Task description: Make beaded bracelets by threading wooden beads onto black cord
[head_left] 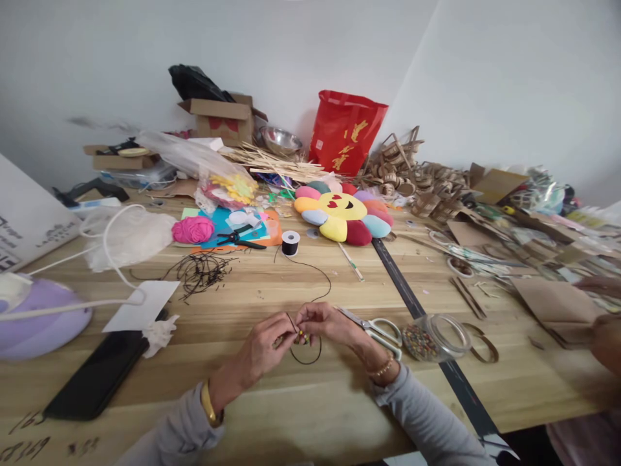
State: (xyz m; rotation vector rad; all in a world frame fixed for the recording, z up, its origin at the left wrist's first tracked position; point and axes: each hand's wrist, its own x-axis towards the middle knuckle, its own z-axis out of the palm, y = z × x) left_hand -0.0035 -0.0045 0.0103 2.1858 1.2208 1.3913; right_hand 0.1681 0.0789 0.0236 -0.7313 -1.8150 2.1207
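Note:
My left hand [269,343] and my right hand [327,323] meet over the middle of the table, fingertips pinched close together. Between them runs a thin black cord [310,362], which loops below the fingers and trails back towards a white spool of black cord [290,243]. A few small coloured beads [303,336] show at the fingertips of my right hand. The left fingers pinch the cord near the beads. Just right of my right hand lie scissors [383,331] and a tipped clear jar of mixed beads [424,340].
Cut black cords [204,272] lie in a tangle left of the spool, near black-handled pliers [240,239] and pink yarn [193,229]. A flower cushion [344,210] sits behind. A phone [101,375] is at left. At the right edge another person's hand [606,340] is beside brown card [555,304].

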